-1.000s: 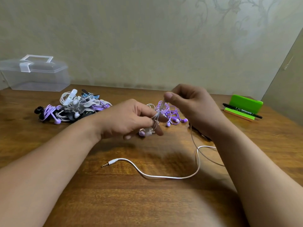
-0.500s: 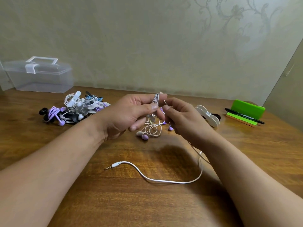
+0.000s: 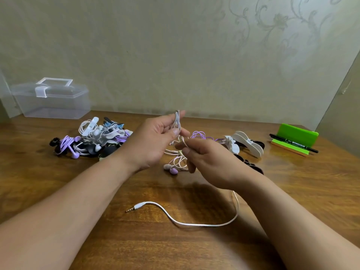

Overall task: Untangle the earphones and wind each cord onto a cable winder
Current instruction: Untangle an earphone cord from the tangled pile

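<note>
Earphone cord [image 3: 194,224] — white, thin; judged light, limp, easily snagged | location: loops gathered upright in left hand [image 3: 153,141], thumb and fingers clamped on them; plug end trailed over table [image 3: 311,182] | right hand [image 3: 210,162]: fingertips pinched on one strand below | hold advised at loops, not earbuds [image 3: 171,169]

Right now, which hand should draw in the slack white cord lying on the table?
Right hand: it pinches the white earphone cord, which trails beneath its wrist. The left hand grips the wound bundle.
</note>
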Demonstrator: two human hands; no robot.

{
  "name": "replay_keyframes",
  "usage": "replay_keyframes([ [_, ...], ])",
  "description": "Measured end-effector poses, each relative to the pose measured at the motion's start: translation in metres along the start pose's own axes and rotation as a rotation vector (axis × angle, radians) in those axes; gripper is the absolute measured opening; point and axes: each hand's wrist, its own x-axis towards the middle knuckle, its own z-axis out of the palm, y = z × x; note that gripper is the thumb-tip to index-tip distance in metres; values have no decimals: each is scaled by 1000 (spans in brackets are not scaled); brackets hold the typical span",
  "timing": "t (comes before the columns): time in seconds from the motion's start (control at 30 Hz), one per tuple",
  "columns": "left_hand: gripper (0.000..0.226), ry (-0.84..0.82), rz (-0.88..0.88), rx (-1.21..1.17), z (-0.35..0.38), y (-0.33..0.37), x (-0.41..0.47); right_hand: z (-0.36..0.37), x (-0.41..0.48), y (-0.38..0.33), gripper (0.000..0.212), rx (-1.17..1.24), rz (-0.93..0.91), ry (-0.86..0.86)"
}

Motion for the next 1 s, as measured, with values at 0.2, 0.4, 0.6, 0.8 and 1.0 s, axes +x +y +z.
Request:
replay_keyframes([
  [0.2, 40, -188, -26, 310, -1, -13, -5, -16, -4, -4, 25, -120, -115, 190],
  [0.4, 38, -412, -90, 253, 1, 2, -9, -42, -5, 4, 17, 147, -81, 398],
  [0.6, 32, -475, -12, -43, 4, 23, -16, -42, 0, 17, 16, 716, -8, 209],
  [0.8, 44, -367, -26, -409, -4, 23, -11, -14, 2, 17, 22, 658, -8, -54],
  [1.0, 40, -80, -75, -209, -13, 9, -1, -6, 0, 7, 21, 76, -55, 53],
])
